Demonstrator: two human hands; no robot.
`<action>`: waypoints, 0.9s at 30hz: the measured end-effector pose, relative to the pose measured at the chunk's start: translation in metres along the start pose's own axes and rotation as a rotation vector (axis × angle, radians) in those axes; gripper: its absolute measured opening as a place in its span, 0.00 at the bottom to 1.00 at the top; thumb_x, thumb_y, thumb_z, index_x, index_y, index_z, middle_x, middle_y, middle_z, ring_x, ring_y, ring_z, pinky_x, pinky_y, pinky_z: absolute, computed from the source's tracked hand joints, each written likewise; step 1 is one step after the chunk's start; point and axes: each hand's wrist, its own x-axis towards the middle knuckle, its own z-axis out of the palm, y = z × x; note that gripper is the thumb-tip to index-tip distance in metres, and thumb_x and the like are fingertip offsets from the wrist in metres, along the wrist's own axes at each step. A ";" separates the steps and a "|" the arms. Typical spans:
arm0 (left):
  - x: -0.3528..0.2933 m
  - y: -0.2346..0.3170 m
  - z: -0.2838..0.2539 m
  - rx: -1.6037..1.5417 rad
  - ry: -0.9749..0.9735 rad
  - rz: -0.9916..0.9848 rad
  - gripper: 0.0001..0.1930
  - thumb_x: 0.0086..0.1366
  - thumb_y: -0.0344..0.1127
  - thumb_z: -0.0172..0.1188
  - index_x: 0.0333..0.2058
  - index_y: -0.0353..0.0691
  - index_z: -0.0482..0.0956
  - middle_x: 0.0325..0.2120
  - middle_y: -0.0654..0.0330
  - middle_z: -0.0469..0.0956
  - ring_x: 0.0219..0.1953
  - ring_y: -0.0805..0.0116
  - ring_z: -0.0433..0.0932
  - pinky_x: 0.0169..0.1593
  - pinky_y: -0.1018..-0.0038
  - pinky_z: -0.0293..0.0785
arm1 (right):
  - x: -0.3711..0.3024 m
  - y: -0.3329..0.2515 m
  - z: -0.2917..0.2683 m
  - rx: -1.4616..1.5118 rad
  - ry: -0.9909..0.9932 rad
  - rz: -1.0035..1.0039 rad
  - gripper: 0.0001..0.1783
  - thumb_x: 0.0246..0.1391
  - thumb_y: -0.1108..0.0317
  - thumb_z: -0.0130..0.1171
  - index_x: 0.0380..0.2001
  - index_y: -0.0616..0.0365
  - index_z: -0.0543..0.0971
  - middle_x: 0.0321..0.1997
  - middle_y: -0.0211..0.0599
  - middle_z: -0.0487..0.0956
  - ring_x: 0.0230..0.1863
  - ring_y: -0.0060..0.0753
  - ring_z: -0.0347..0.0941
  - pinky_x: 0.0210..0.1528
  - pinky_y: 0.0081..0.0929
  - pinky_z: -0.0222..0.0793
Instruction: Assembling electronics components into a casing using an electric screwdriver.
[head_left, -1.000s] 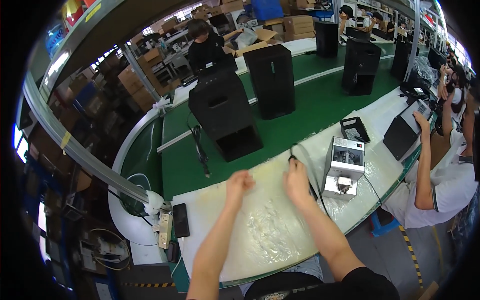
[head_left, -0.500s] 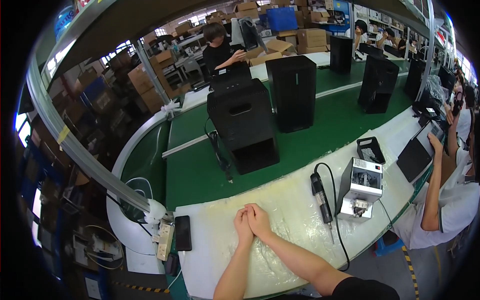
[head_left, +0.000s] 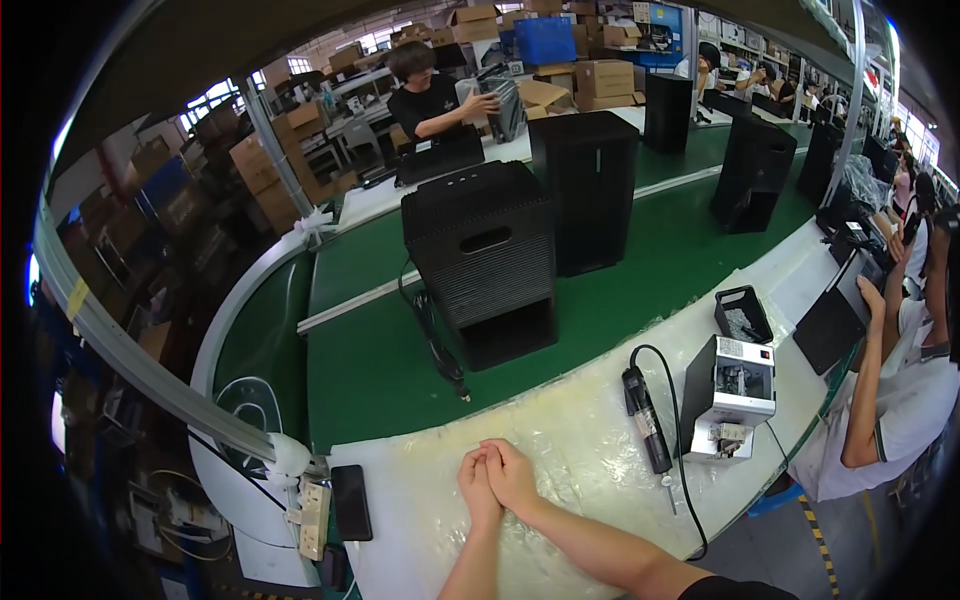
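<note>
My left hand (head_left: pixel 478 487) and my right hand (head_left: pixel 511 476) rest together on the plastic-covered white work mat (head_left: pixel 410 500). Their fingers are curled and pressed against each other, and no object shows in them; the inside of the palms is hidden. To the right of them lies a black electric screwdriver (head_left: pixel 647 420) with a cord. A black phone (head_left: pixel 351 503) lies flat to the left. Beyond the mat a tall black machine housing (head_left: pixel 485 255) with a handle slot stands on the green belt, its power cord (head_left: pixel 432 330) hanging down beside it.
A silver screw feeder (head_left: pixel 728 400) and a black bin of small parts (head_left: pixel 742 314) stand at the right. More black housings (head_left: pixel 585 190) line the belt. A power strip (head_left: pixel 314 520) is by the left post. A co-worker (head_left: pixel 880 400) sits at the right; another person (head_left: pixel 425 100) stands across.
My hands stay clasped in the same place on the mat while the view shifts slightly. The person across now has a hand on a grey and black object.
</note>
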 end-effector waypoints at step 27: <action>-0.003 0.013 0.005 -0.103 -0.006 -0.062 0.08 0.67 0.27 0.46 0.35 0.34 0.75 0.29 0.61 0.75 0.31 0.74 0.73 0.36 0.78 0.71 | 0.000 -0.005 -0.001 0.004 -0.047 0.081 0.12 0.58 0.66 0.48 0.40 0.58 0.78 0.35 0.48 0.80 0.37 0.50 0.78 0.39 0.36 0.74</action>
